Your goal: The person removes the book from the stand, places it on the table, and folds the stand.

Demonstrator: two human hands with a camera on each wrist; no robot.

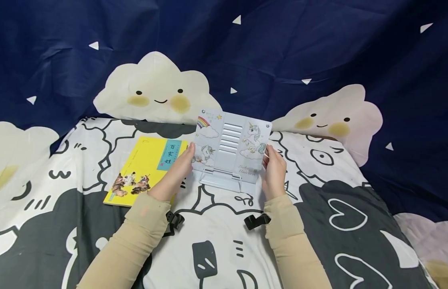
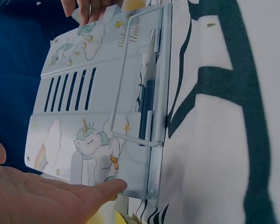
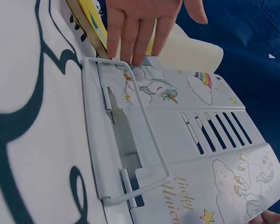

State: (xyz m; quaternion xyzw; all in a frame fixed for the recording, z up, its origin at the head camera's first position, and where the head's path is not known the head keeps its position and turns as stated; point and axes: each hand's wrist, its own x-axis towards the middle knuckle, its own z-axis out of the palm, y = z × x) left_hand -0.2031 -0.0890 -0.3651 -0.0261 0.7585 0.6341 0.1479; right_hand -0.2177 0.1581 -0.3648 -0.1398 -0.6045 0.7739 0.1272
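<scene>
A pale book stand (image 1: pixel 229 146) printed with unicorns and a rainbow stands tilted back on the bedding, with slots down its middle panel. Its wire page holder (image 2: pixel 119 93) sticks out at the front above the bottom ledge (image 3: pixel 95 140). My left hand (image 1: pixel 178 166) is at the stand's left edge; in the right wrist view its fingers (image 3: pixel 128 35) are straight, tips at the edge, thumb held apart. At the opposite edge is my right hand (image 1: pixel 275 170), its fingers (image 2: pixel 84 9) touching that side near a small tab. Neither hand wraps round the stand.
A yellow book (image 1: pixel 137 170) with a blue title panel lies flat left of the stand, partly under my left forearm. Black-and-white patterned bedding (image 1: pixel 216 224) spreads beneath. Behind hangs dark blue fabric (image 1: pixel 267 48) with cloud-shaped prints (image 1: pixel 157 88).
</scene>
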